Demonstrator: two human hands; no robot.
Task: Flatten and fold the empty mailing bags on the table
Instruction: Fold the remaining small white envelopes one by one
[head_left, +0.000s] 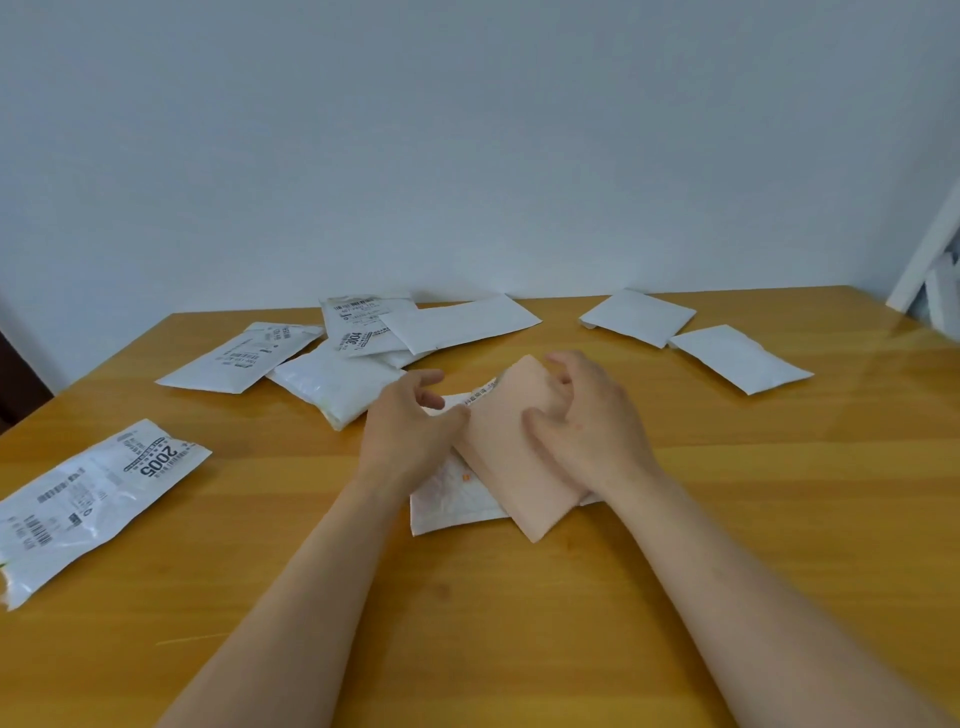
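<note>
The right hand (582, 421) lies on top of the pink mailing bag (511, 452), its fingers curled and pressing down on the folded layer, the thumb tucked against the bag's middle. The left hand (410, 428) rests at that bag's left edge with fingers loosely bent; the thumb touches the edge, but whether it truly pinches the bag cannot be told.

The pink mailing bag sits near the middle of the wooden table (727, 519), folded over on itself so its peach outer face covers most of a white printed face, which shows at the lower left and along the far edge.

Left of the pink bag, near the table's left edge, lies a crumpled white bag marked 2005 (93, 499). Beyond the pink bag, towards the wall (467, 156), a loose heap of white bags (343, 353) overlaps, one bearing a label reading 3004. Beyond and right of the pink bag, two folded white bags (691, 338) lie flat just beside each other.
</note>
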